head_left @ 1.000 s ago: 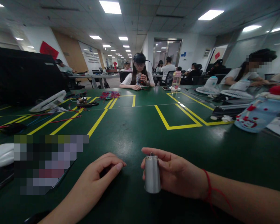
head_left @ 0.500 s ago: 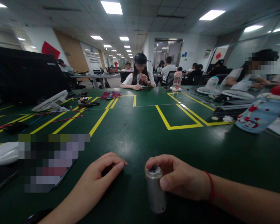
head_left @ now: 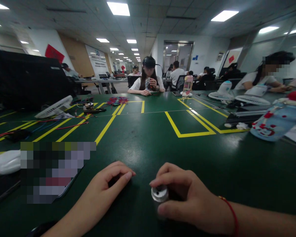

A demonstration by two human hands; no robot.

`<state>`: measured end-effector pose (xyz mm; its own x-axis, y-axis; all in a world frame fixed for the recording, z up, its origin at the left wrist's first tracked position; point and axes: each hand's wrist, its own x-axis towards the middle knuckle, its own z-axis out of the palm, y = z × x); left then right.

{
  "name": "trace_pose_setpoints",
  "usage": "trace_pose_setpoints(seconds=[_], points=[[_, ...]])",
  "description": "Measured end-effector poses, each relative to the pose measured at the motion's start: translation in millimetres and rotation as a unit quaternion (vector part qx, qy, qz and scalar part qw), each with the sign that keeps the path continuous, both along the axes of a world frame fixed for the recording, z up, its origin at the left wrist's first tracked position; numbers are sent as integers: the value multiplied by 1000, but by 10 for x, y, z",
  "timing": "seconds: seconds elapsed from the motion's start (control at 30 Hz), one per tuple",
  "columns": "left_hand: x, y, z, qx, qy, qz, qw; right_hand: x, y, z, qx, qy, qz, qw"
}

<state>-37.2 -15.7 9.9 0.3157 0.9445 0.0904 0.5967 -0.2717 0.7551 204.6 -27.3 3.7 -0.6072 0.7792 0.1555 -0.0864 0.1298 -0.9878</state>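
Head view, metal cylinder (head_left: pixel 160 193) inside right hand (head_left: pixel 189 197)

The left hand (head_left: pixel 106 187) is resting palm down with fingers loosely curled; the right hand (head_left: pixel 187 197) is curling thumb and fingers in a grip, its forearm lying level.

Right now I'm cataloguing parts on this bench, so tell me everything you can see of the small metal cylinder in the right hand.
The metal cylinder looks like brushed silver metal, small and round. Only its end face shows, turned toward the camera, with a dark recess and a small fitting at its middle; the body is hidden. The right hand wraps it, index finger arched over the top and thumb below. It sits just above the dark green table; whether it touches the surface cannot be told.
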Motion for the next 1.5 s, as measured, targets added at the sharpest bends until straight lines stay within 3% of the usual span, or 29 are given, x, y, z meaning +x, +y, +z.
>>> trace_pose_setpoints(seconds=[0.07, 0.13, 0.3, 0.5, 0.6, 0.7, 0.9, 0.97, 1.13, 1.23, 1.5], points=[[1, 1, 3, -2, 3, -1, 1000, 2, -33, 12, 136, -57, -66, 987], [-1, 0, 1, -2, 6, 0, 1000, 7, -42, 13, 218, -82, -104, 967], [-15, -5, -17, 1, 9, -6, 1000, 41, -25, 18, 322, -110, -166, 926], [-10, -9, 5, -6, 9, -13, 1000, 121, -62, 142, 423, -128, -140, 886], [0, -3, 14, -5, 4, -12, 1000, 144, -98, 183, 415, -118, -124, 894], [-5, 3, 1, -6, 1, -11, 1000, 135, -137, 191, 368, -87, -111, 919], [-20, 9, -29, -9, -2, -18, 1000, 54, -135, 163, 159, 14, -96, 983], [-6, 13, -25, -1, 0, -14, 1000, 40, -88, 143, 136, 14, -97, 986], [91, 22, 5, 49, -9, -3, 999, 45, 43, 81, 226, -121, -117, 960], [175, 12, 21, 64, -21, -20, 998, 33, 97, 37, 236, -169, -133, 948], [467, 39, 151, 85, -38, -35, 995, -45, 188, -125, 129, -119, -141, 974]])
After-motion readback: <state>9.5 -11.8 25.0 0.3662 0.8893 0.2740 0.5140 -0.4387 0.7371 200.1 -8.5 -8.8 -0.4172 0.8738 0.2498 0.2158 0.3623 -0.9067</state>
